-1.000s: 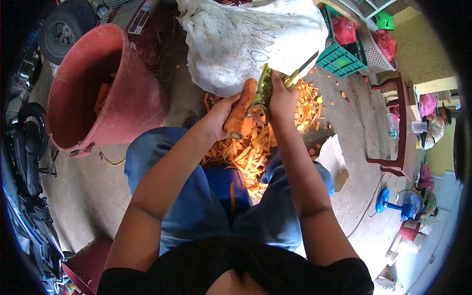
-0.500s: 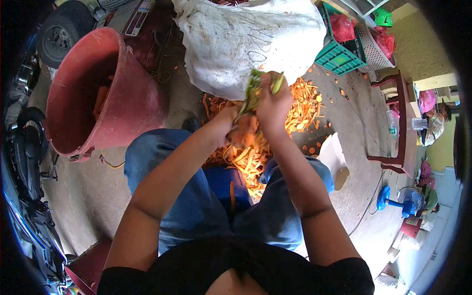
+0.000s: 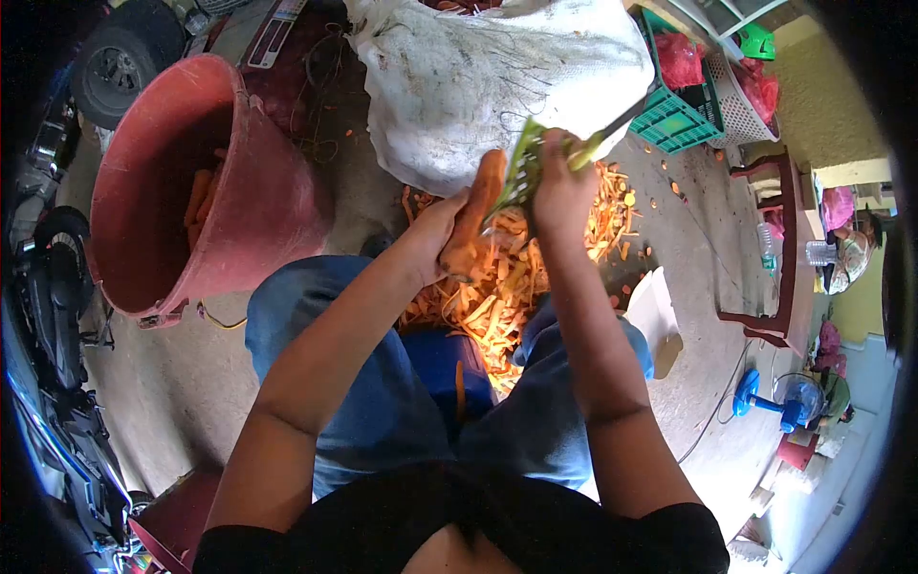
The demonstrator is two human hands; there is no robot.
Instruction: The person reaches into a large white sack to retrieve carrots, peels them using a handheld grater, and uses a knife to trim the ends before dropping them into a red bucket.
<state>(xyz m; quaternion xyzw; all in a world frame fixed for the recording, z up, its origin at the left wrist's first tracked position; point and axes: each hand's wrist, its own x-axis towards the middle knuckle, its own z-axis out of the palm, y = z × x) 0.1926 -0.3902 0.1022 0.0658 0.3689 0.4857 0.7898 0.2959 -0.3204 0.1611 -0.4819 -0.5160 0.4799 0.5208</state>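
Observation:
My left hand (image 3: 435, 237) is wrapped round the lower end of a thick orange carrot (image 3: 481, 196), which it holds tilted upward. Beside the carrot, my right hand (image 3: 562, 196) grips a green slotted peeler (image 3: 522, 170), blurred by motion. A slim tool with a yellow-green handle (image 3: 585, 153) and a dark blade-like end also sticks out of my right fist; it looks like a knife. Below both hands lies a heap of orange peelings (image 3: 492, 316) on the floor between my feet. Whether the peeler touches the carrot is hard to tell.
A big white sack (image 3: 497, 96) stands just beyond the heap. To the left is a red tub (image 3: 273, 191) with carrots (image 3: 199, 203) inside. Green crate (image 3: 684, 124), white basket (image 3: 741, 110), wooden bench (image 3: 789, 258) and blue fan (image 3: 765, 400) are on the right.
My hands have moved apart slightly, so more of the carrot shows. The peeler has shifted right, and the dark-ended tool in my right hand now points up and right.

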